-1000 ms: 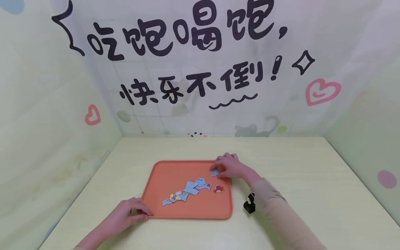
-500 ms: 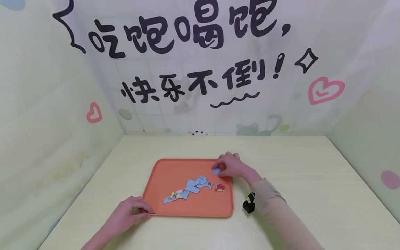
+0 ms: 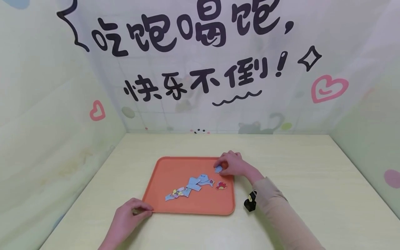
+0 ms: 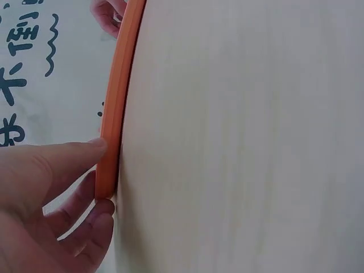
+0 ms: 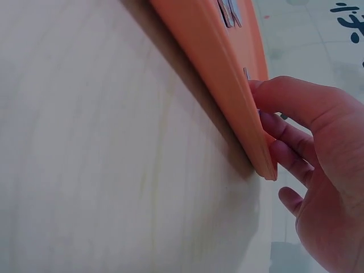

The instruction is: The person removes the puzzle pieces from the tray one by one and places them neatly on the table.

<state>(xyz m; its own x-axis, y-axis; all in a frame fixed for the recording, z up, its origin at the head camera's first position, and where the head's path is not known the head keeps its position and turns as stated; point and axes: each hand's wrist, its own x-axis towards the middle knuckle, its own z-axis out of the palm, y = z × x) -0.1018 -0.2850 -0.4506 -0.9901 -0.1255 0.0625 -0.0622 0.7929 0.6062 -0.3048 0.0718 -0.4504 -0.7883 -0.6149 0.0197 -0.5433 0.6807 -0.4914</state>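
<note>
An orange tray (image 3: 175, 173) lies on the table. My left hand (image 3: 129, 213) grips its near left corner; in the left wrist view the thumb is on the tray rim (image 4: 114, 125) and the fingers are at the corner. At the far right corner, my right hand (image 3: 232, 163) has a small blue puzzle piece (image 3: 218, 169) between thumb and fingers, close above or on the tray; I cannot tell which. Several blue puzzle pieces (image 3: 193, 184) lie in a slanting row across the middle, some overlapping. A red puzzle piece (image 3: 221, 185) lies apart near the right rim.
A small black object with a yellow mark (image 3: 250, 202) lies on the pale wooden table (image 3: 312, 180), right of the tray and beside the right sleeve (image 3: 278, 205). A printed curtain (image 3: 187, 86) stands behind the table and along both sides.
The head view has shifted slightly, so the whole scene sits a little higher and further right. Both hands keep their places at the tray, and the pieces lie as before.
</note>
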